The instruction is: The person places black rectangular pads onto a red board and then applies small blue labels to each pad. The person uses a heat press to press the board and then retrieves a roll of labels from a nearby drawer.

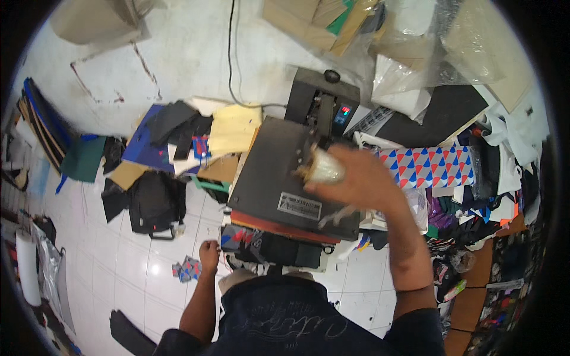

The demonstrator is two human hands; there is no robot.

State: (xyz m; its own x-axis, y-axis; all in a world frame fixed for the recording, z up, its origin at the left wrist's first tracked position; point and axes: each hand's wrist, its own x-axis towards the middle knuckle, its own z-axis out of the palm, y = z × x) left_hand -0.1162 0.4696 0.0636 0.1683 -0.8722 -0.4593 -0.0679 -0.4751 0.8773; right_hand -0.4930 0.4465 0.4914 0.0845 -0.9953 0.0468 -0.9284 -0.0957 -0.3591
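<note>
A heat press (pixel 270 172) with a dark, flat upper plate stands in front of me. My right hand (pixel 362 178) reaches over the plate and is closed around the press handle (pixel 325 167), whose grip looks wrapped in pale, shiny material. My left hand (pixel 208 256) hangs low, just left of the press's near corner. Its fingers are curled in, and nothing shows in them. Under the plate runs a reddish layer (pixel 279 227). Below that lie dark fabric (pixel 279 249) and a red, blue and grey patterned piece (pixel 236 237) at the near edge.
Patterned fabric (pixel 430 167) lies right of the press, above heaped cloth scraps. To the left are yellow sheets (pixel 234 129), dark fabric pieces (pixel 178 123) and a black backpack (pixel 155 202). Patterned scraps (pixel 187 269) lie on the tiled floor. A cable (pixel 230 53) runs to the press.
</note>
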